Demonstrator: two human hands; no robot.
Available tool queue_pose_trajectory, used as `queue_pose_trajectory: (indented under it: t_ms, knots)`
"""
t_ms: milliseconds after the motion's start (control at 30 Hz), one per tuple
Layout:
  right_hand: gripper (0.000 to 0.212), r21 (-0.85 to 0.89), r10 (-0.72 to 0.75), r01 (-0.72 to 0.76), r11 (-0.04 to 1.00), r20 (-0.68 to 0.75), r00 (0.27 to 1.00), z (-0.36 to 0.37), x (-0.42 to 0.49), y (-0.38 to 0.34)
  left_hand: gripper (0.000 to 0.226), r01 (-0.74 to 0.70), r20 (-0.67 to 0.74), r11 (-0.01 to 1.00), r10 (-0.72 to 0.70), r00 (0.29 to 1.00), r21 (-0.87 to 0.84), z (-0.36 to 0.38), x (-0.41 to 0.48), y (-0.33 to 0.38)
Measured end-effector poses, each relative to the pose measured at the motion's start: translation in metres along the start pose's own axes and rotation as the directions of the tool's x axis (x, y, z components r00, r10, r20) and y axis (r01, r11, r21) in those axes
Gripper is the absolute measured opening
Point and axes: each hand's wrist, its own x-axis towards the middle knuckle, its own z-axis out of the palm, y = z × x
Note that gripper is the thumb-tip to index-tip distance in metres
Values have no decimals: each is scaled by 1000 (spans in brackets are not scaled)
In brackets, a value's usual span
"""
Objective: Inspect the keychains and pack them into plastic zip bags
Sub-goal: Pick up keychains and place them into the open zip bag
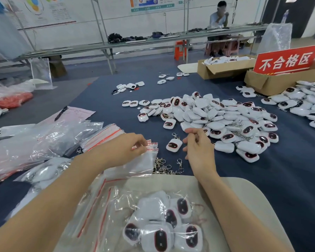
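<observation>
Zip bag is pinched at its top edge by L hand. R hand is kept w/ fingers loosely curled, nothing gripped, just beside a keychain laid on blue cloth.

- Nearest us, a tray sits on the table, with bagged keychains lying in it.
- Just behind the tray's left part lie the zip bags, with our left hand pinching their top edge.
- Right of them a single keychain lies on the table, between our left hand and our right hand.
- Loose clasps lie between that keychain and the tray.
- A pile of keychains spreads behind and to the right of our right hand.
- Far right stands a cardboard box with a sign at its rear. A second box, behind and to its left, holds more keychains.
- At our left lies a heap of plastic bags. Behind it is a sheet of paper with a pen on it.
</observation>
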Motion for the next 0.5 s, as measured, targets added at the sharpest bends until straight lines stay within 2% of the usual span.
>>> queue_pose_trajectory:
  t_ms: [233,400,500]
  knots:
    - [27,73,29,-29,997,6,1000,-3,0,-2,31,-43,-109,996,51,993,77,18,21,40]
    - [27,113,38,-40,993,25,999,-5,-1,-3,47,77,-123,982,-56,991,175,42,47,59]
    - [28,111,42,-46,993,34,999,-6,0,-2,43,100,-150,991,-86,985,91,49,53,62]
